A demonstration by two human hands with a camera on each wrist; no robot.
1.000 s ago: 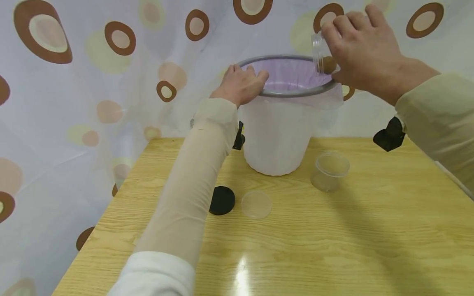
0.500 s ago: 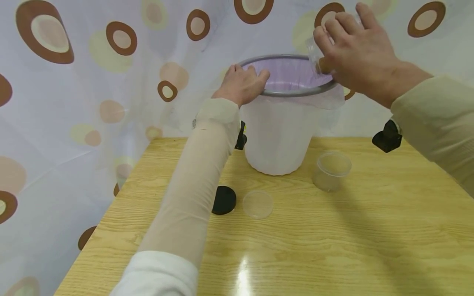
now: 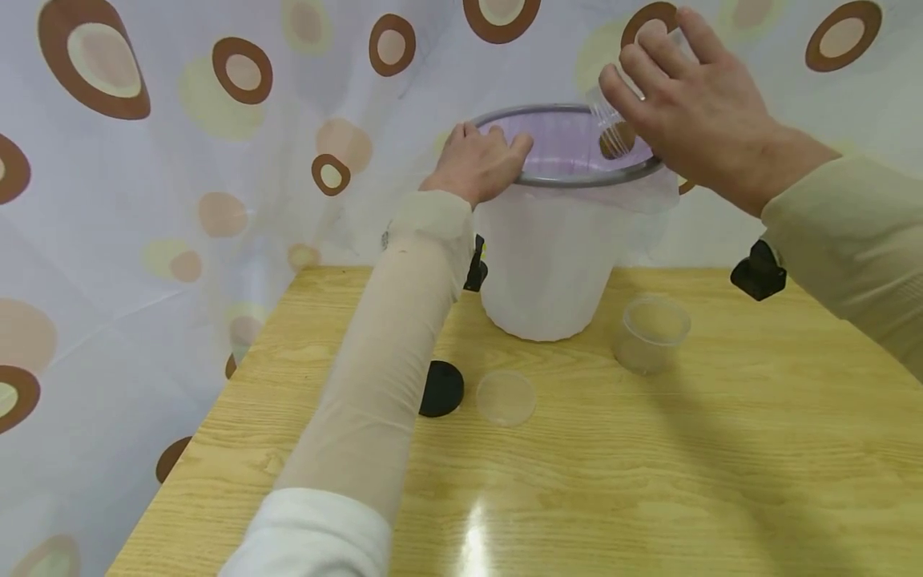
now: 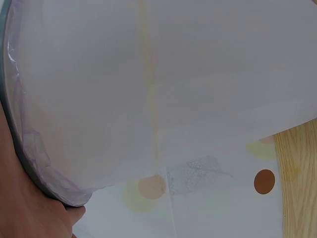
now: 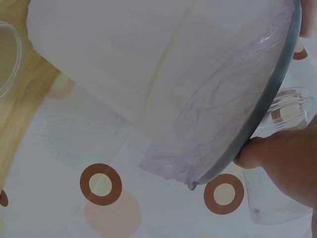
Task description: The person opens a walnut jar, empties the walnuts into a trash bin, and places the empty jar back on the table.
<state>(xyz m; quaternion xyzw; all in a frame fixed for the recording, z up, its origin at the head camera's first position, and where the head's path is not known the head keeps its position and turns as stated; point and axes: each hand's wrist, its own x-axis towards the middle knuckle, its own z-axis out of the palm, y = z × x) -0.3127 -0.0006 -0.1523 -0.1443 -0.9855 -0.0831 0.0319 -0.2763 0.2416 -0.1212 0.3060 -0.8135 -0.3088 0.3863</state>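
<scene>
A white trash can [image 3: 541, 264] stands on the table with a grey rim and a thin purple bag folded over it. My left hand [image 3: 481, 163] grips the rim at its left side; the left wrist view shows that hand [image 4: 29, 208] at the rim's edge. In my right hand [image 3: 703, 112] is a clear plastic jar [image 3: 606, 120], its threaded mouth tipped down over the can's opening. A brown patch shows through the jar's wall. Up close in the right wrist view, the jar [image 5: 277, 208] lies beyond the rim and the right thumb is right at the rim.
On the wooden table [image 3: 577, 497] stand a clear round tub [image 3: 652, 344], right of the can, and in front a black lid [image 3: 443, 389] and a clear lid [image 3: 506, 398]. The left forearm partly covers the black lid. A patterned curtain [image 3: 274, 160] hangs behind.
My right hand has moved a little left and tipped the jar further, its mouth now pointing more downward into the can. My left hand keeps its hold on the rim.
</scene>
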